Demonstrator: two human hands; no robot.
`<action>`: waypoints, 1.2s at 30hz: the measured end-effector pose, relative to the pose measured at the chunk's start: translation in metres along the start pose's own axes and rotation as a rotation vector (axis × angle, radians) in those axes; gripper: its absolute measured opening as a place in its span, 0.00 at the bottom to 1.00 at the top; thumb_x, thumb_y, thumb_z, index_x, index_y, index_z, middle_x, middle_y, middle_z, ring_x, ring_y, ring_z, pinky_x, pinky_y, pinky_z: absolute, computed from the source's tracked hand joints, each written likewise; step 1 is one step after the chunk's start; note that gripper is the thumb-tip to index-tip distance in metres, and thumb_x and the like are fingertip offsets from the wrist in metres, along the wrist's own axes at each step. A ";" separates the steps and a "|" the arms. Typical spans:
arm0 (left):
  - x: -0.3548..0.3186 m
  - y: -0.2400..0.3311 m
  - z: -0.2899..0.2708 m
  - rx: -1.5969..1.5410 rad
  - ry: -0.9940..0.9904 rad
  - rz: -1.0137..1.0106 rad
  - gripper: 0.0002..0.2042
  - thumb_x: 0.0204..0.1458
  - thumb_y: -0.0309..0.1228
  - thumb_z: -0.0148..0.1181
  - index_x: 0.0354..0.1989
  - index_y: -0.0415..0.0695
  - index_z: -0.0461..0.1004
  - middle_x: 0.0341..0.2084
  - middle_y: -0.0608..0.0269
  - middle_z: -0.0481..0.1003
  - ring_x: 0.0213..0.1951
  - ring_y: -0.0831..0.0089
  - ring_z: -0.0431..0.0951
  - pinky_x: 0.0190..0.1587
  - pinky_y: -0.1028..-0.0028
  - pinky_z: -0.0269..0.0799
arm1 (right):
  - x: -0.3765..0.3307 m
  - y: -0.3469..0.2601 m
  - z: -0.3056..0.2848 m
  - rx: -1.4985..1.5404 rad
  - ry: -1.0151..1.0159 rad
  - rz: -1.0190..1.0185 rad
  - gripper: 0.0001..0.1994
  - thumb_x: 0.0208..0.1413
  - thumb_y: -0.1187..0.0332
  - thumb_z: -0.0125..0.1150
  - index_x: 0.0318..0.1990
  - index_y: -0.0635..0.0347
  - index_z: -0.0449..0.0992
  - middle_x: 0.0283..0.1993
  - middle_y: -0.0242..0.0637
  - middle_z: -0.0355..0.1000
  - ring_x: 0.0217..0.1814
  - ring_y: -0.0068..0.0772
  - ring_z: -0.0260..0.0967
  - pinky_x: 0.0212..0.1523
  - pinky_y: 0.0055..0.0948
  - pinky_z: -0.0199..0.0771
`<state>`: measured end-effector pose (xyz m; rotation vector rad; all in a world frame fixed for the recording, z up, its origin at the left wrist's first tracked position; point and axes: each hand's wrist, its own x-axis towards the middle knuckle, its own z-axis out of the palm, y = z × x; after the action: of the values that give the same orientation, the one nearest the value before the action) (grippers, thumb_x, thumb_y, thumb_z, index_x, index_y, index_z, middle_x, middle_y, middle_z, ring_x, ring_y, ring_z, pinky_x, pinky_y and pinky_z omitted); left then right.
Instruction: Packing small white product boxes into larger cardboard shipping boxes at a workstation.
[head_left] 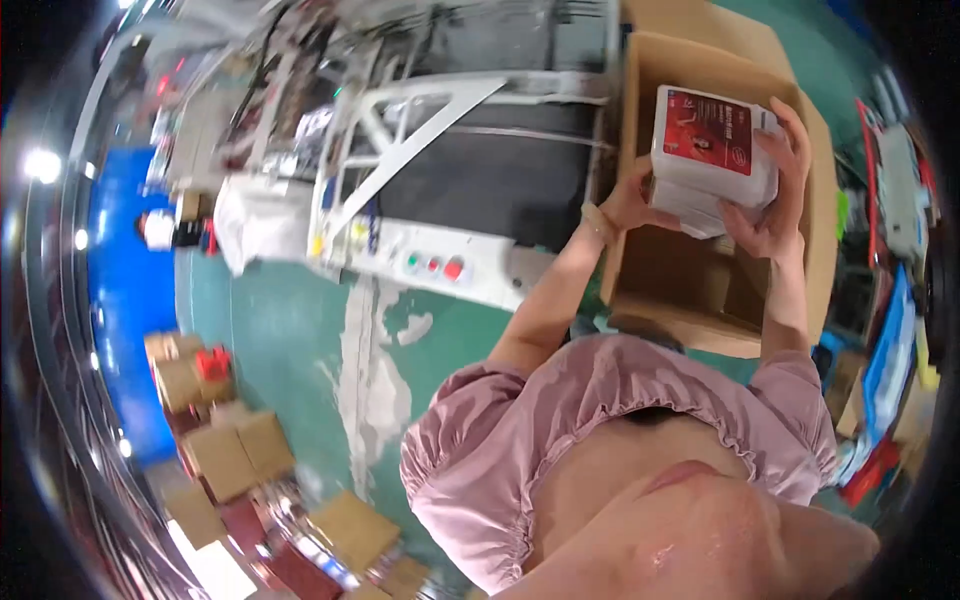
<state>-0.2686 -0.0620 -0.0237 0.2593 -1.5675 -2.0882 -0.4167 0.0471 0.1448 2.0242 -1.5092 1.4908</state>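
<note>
Between my two hands is a stack of white packs (708,130), soft-looking and wrapped, the top one bearing a red label. My left hand (632,200) grips the stack's left side low down, fingers partly tucked under it. On the opposite side my right hand (778,205) is wrapped around the stack, its thumb at the near edge. The packs are held over an open cardboard carton (680,318) with its flaps spread out. Part of the carton's inside shows below my hands; the rest is hidden by the packs.
Left of the carton stands a machine with a dark conveyor belt (470,195) and a white panel (485,270) with green and red buttons. Cardboard boxes (240,455) are piled on the floor at lower left. Mixed goods crowd the right edge, including a blue-and-white bag (888,345).
</note>
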 end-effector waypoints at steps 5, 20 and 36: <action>-0.073 0.031 -0.053 0.159 0.230 0.020 0.42 0.20 0.20 0.73 0.52 0.43 0.59 0.43 0.65 0.68 0.46 0.73 0.68 0.46 0.71 0.68 | 0.036 -0.032 0.076 0.506 0.261 0.137 0.29 0.41 0.66 0.61 0.53 0.64 0.60 0.52 0.40 0.60 0.51 0.32 0.59 0.52 0.30 0.58; -0.287 0.034 -0.089 0.276 0.855 -0.043 0.33 0.31 0.20 0.67 0.52 0.40 0.62 0.43 0.61 0.69 0.47 0.69 0.67 0.50 0.69 0.64 | -0.073 0.218 0.312 -0.036 -0.121 1.544 0.37 0.38 0.30 0.49 0.25 0.65 0.73 0.21 0.41 0.69 0.23 0.39 0.69 0.26 0.36 0.67; -0.252 0.075 -0.068 0.165 0.736 -0.029 0.32 0.32 0.20 0.67 0.51 0.41 0.62 0.45 0.62 0.68 0.46 0.68 0.69 0.48 0.69 0.66 | 0.032 -0.100 0.173 0.657 -0.636 -0.300 0.36 0.34 0.65 0.66 0.55 0.57 0.59 0.58 0.50 0.52 0.60 0.48 0.51 0.55 0.38 0.56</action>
<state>-0.0029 -0.0074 -0.0120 0.9843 -1.2629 -1.5938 -0.2356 -0.0409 0.1272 3.1676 -0.8261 1.4002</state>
